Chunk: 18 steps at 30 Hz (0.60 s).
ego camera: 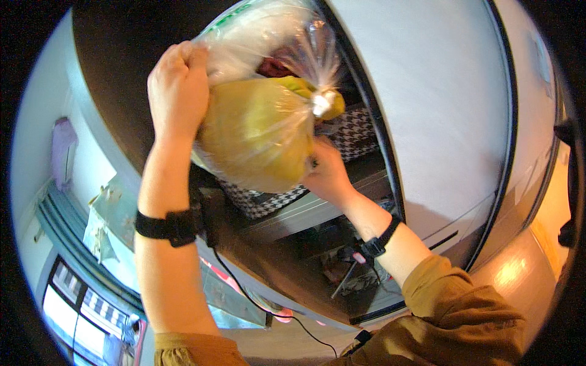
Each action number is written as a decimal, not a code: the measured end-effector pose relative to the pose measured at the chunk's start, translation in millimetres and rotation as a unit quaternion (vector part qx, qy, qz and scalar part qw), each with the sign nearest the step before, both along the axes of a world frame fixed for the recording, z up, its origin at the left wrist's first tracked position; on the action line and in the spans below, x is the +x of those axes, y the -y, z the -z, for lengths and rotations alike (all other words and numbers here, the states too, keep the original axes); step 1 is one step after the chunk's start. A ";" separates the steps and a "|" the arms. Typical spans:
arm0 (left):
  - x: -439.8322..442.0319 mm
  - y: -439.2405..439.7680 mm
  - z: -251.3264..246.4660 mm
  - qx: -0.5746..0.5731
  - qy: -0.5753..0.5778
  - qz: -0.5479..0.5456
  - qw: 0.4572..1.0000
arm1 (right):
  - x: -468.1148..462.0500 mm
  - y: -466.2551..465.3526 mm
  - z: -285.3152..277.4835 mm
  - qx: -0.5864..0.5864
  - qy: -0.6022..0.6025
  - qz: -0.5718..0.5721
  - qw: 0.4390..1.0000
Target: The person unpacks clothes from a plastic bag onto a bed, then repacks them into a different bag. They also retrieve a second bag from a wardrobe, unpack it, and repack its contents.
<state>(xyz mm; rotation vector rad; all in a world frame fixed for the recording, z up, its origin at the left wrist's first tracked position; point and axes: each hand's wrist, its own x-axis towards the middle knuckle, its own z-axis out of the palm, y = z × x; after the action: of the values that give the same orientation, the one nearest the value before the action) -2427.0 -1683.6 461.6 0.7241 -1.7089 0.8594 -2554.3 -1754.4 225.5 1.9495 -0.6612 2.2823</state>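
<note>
A clear plastic bag (256, 132) with yellow-green cloth inside hangs in front of an open cabinet, its neck gathered at a whitish knot on the right. My left hand (181, 91) is closed on plastic film at the bag's upper left. Below the knot, my right hand (326, 171) touches the bag's lower right side; its fingertips are partly hidden, so its hold is unclear. Another clear plastic bag (252, 45) with whitish contents and green print lies above the yellow one. Dark red fabric (277, 66) shows between them. Both wrists wear black straps.
A houndstooth-patterned item (355, 132) lies on the cabinet shelf (293, 215) behind the bag. Lower down, a compartment holds a thin rod (343, 280) and mixed items. A pale sliding door panel (444, 100) stands at right. A black cable (242, 293) runs from my left wrist.
</note>
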 end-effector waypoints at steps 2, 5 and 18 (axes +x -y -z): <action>8.3 -6.0 21.4 -0.045 -0.035 0.063 0.996 | 4.5 -0.5 9.7 0.031 0.078 -0.129 0.988; 11.0 -12.3 54.4 -0.029 -0.110 0.189 0.975 | -4.1 11.0 14.4 0.130 0.151 -0.308 0.930; 2.4 -115.5 136.1 -0.025 -0.165 0.278 0.946 | -43.8 -1.6 -0.1 0.158 0.035 -0.322 0.933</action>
<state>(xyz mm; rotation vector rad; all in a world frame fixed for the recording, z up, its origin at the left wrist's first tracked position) -2424.5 -1568.0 325.5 0.2951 -1.4681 0.3598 -2598.1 -1752.8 225.6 2.5510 -0.4598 2.7548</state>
